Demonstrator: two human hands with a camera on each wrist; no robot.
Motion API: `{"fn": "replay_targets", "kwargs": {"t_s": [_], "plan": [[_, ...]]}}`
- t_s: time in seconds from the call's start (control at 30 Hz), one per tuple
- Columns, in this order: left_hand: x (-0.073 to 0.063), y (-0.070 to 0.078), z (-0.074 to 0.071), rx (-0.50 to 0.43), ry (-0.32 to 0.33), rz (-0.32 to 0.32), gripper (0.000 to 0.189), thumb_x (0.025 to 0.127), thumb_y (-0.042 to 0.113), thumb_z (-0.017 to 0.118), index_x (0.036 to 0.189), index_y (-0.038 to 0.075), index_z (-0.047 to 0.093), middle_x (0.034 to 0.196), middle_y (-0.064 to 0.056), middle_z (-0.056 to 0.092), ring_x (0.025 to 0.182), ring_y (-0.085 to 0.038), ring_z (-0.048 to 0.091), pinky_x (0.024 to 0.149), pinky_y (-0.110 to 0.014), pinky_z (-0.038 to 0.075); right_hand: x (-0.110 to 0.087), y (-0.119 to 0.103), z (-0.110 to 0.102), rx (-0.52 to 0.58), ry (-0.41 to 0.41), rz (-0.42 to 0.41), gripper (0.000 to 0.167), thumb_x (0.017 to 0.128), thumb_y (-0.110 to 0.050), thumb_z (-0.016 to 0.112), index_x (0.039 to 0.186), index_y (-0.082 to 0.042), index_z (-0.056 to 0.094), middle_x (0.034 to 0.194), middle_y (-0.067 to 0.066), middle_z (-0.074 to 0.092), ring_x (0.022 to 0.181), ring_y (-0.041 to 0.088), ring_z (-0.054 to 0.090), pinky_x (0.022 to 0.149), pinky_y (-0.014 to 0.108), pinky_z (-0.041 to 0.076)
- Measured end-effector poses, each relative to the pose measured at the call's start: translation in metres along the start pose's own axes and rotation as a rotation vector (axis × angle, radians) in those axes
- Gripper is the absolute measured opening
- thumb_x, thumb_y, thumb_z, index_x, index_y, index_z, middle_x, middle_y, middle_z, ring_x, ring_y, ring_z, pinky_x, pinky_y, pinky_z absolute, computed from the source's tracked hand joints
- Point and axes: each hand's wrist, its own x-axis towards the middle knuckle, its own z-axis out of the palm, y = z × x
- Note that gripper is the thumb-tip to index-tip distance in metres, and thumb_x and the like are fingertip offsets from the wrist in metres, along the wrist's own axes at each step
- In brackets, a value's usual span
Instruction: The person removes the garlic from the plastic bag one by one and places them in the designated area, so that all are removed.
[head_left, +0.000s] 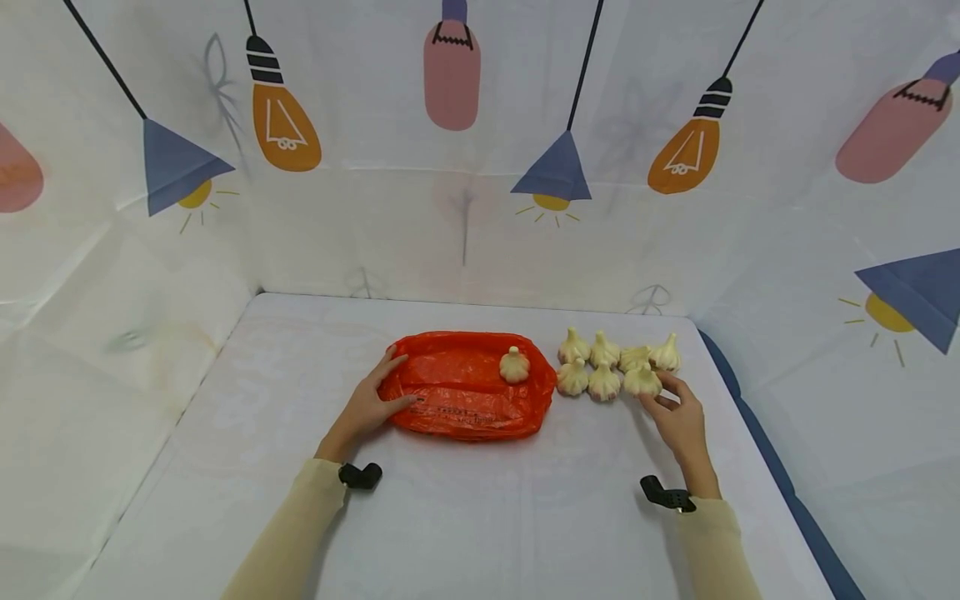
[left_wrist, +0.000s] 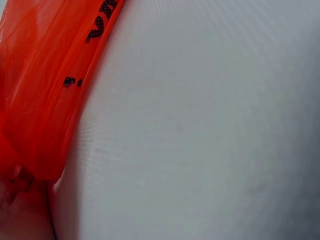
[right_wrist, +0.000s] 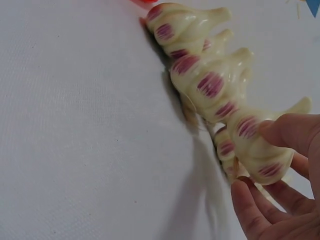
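At the right end of two rows of white garlic bulbs (head_left: 603,382), my right hand (head_left: 681,417) pinches a garlic bulb (head_left: 642,380) between thumb and fingers. Seen from the right wrist, this garlic bulb (right_wrist: 252,145) has purple streaks, and it is tilted slightly up beside its neighbours. My left hand (head_left: 369,406) rests at the left end of a red plastic bag (head_left: 450,404), thumb and fingers spread apart over its edge. One garlic bulb (head_left: 514,365) lies on the bag's right part. The left wrist view shows the bag (left_wrist: 45,100) with black print, and little of the hand.
Everything lies on a white-covered table (head_left: 487,517). Behind and beside it hangs a white cloth (head_left: 375,233) printed with lamps and bulbs. A dark blue edge (head_left: 757,433) runs along the table's right side. The garlic rows stand close to the bag's right end.
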Motion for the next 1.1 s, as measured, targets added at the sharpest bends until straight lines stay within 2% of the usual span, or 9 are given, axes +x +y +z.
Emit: {"fn": "replay_targets", "kwargs": {"t_s": [0.2, 0.43, 0.6, 0.67, 0.73, 0.83, 0.93, 1.1], "plan": [[0.000, -0.001, 0.000, 0.007, 0.006, 0.007, 0.084, 0.090, 0.034, 0.081, 0.160, 0.019, 0.037, 0.175, 0.002, 0.010, 0.161, -0.033, 0.009, 0.127, -0.062, 0.017, 0.002, 0.006, 0.003, -0.001, 0.001, 0.020, 0.062, 0.096, -0.025, 0.074, 0.150, -0.007, 0.049, 0.146, 0.020, 0.051, 0.092, -0.012, 0.054, 0.074, 0.004, 0.050], [-0.001, -0.001, 0.000, 0.001, 0.003, 0.001, 0.085, 0.090, 0.034, 0.081, 0.161, 0.018, 0.037, 0.175, 0.002, 0.010, 0.161, -0.032, 0.008, 0.127, -0.062, 0.017, 0.002, 0.009, 0.005, -0.033, -0.010, 0.047, 0.064, 0.096, -0.028, 0.074, 0.151, -0.006, 0.048, 0.147, 0.022, 0.050, 0.101, 0.001, 0.058, 0.073, 0.002, 0.048], [-0.001, -0.001, 0.001, 0.005, 0.005, -0.002, 0.085, 0.090, 0.035, 0.081, 0.161, 0.019, 0.037, 0.175, 0.002, 0.010, 0.161, -0.032, 0.008, 0.127, -0.062, 0.017, 0.005, 0.012, 0.007, -0.040, -0.011, 0.051, 0.063, 0.097, -0.027, 0.073, 0.150, -0.005, 0.048, 0.148, 0.022, 0.051, 0.100, -0.001, 0.057, 0.074, 0.001, 0.046], [0.000, -0.002, 0.001, 0.007, 0.006, -0.001, 0.085, 0.090, 0.035, 0.080, 0.161, 0.019, 0.037, 0.175, 0.002, 0.009, 0.161, -0.032, 0.008, 0.127, -0.062, 0.017, 0.006, 0.013, 0.008, -0.048, -0.008, 0.047, 0.063, 0.097, -0.028, 0.073, 0.150, -0.005, 0.048, 0.148, 0.022, 0.051, 0.105, 0.006, 0.060, 0.075, 0.000, 0.045], [0.000, -0.002, 0.002, 0.007, 0.006, 0.000, 0.084, 0.090, 0.034, 0.080, 0.161, 0.020, 0.036, 0.175, 0.002, 0.009, 0.161, -0.032, 0.008, 0.127, -0.061, 0.018, 0.007, 0.014, 0.009, -0.051, -0.006, 0.043, 0.063, 0.098, -0.028, 0.072, 0.150, -0.004, 0.048, 0.149, 0.023, 0.050, 0.113, 0.018, 0.064, 0.075, -0.001, 0.044], [0.000, -0.003, 0.002, 0.000, 0.006, -0.001, 0.084, 0.090, 0.033, 0.080, 0.161, 0.020, 0.037, 0.175, 0.003, 0.009, 0.161, -0.031, 0.008, 0.127, -0.061, 0.018, 0.008, 0.015, 0.010, -0.047, -0.009, 0.046, 0.062, 0.098, -0.028, 0.071, 0.150, -0.004, 0.047, 0.150, 0.024, 0.050, 0.125, 0.036, 0.060, 0.074, -0.002, 0.043], [0.000, -0.003, 0.002, 0.002, 0.007, 0.004, 0.083, 0.090, 0.032, 0.080, 0.161, 0.019, 0.037, 0.175, 0.002, 0.010, 0.161, -0.031, 0.008, 0.127, -0.061, 0.017, 0.008, 0.016, 0.011, -0.041, -0.015, 0.056, 0.063, 0.098, -0.029, 0.071, 0.151, -0.004, 0.046, 0.151, 0.024, 0.049, 0.129, 0.041, 0.057, 0.073, -0.002, 0.042], [0.001, -0.003, 0.001, 0.019, 0.011, 0.014, 0.081, 0.091, 0.030, 0.080, 0.160, 0.019, 0.038, 0.175, 0.000, 0.011, 0.161, -0.032, 0.009, 0.127, -0.062, 0.015, 0.008, 0.018, 0.012, -0.051, -0.023, 0.068, 0.064, 0.098, -0.032, 0.071, 0.151, -0.005, 0.046, 0.151, 0.025, 0.048, 0.129, 0.040, 0.057, 0.072, -0.001, 0.043]]}}
